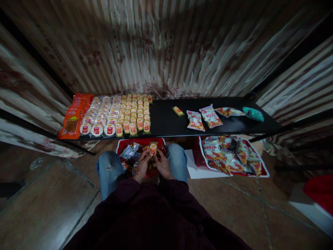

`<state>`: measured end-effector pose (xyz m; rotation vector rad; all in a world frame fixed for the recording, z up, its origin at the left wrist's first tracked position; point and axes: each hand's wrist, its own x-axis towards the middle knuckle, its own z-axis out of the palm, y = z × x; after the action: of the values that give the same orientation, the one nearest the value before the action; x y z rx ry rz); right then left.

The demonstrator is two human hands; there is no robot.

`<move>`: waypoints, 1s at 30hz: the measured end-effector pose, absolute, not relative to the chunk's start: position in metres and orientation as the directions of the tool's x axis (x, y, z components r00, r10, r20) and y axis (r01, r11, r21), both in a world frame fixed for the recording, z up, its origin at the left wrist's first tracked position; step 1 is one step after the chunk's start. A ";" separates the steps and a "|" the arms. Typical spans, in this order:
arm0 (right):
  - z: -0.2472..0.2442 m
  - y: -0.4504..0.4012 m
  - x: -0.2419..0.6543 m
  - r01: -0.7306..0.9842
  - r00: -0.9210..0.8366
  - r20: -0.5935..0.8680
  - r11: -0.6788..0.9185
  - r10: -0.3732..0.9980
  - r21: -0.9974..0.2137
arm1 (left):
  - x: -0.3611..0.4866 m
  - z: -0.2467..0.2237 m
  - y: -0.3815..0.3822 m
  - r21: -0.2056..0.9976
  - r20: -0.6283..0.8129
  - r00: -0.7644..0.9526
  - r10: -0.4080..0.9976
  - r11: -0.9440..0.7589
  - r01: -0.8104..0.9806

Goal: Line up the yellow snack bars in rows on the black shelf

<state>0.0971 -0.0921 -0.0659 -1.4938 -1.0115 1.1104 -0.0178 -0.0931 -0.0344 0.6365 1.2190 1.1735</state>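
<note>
Between my left hand (pixel 142 166) and my right hand (pixel 163 165), the fingers of both are closed on a small yellow wrapped cake (pixel 153 147), held upright with its red and white label facing me. Below my hands, between my knees, is a red basket (pixel 120 145) with assorted wrapped snacks inside, partly hidden by my hands. On the black shelf (pixel 166 123) ahead, rows of matching yellow wrapped cakes (pixel 133 128) stand beside rows of round white wrapped cakes (pixel 97 130).
An orange snack packet (pixel 75 110) lies at the shelf's left end. Right of the rows are a lone yellow packet (pixel 178 111), several white snack bags (pixel 211 116) and a green bag (pixel 253 114). Another red basket (pixel 199 158), full of snack bags, stands on the floor at right.
</note>
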 end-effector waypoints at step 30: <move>-0.031 0.008 0.132 0.411 0.276 0.157 0.031 0.948 -0.911 | 0.027 0.010 0.002 0.939 -0.076 -0.099 0.992 0.105 0.327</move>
<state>0.1323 0.0077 -0.0306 -1.5554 -1.2995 0.6805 0.0269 0.0021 0.0102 1.3389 1.5618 1.0227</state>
